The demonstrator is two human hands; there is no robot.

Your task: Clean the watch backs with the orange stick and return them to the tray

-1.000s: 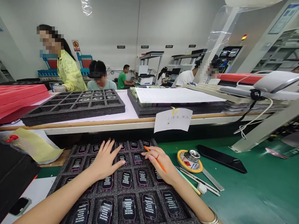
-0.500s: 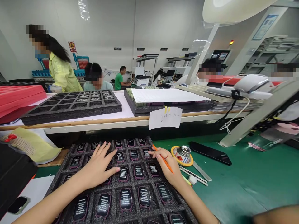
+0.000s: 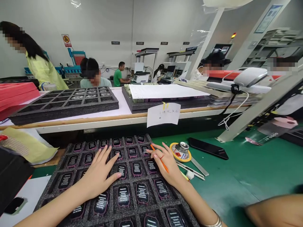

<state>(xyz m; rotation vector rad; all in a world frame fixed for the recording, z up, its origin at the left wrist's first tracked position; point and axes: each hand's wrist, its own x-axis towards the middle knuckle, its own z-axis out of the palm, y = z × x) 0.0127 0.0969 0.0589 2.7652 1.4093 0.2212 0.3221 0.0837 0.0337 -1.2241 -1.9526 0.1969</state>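
Note:
A dark foam tray holds rows of smartwatches with lit screens showing lines of white text. My left hand lies spread over the left part of the tray, its fingers apart, hiding some of the watches. Its thumb tip touches a smartwatch near the middle. Over the tray's right side, my right hand grips a thin orange stick resting across the fingers. Its index fingertip reaches a smartwatch in the second row from the back.
Right of the tray are a yellow tape roll with a metal-topped container, tweezers and a black phone. A shelf with another foam tray runs behind. A person's bare limb shows at lower right. Several people are beyond.
The view has shifted, so the shelf and tray appear slightly higher and farther left. Both hands keep nearly the same pose on the tray. The person in yellow has moved left.

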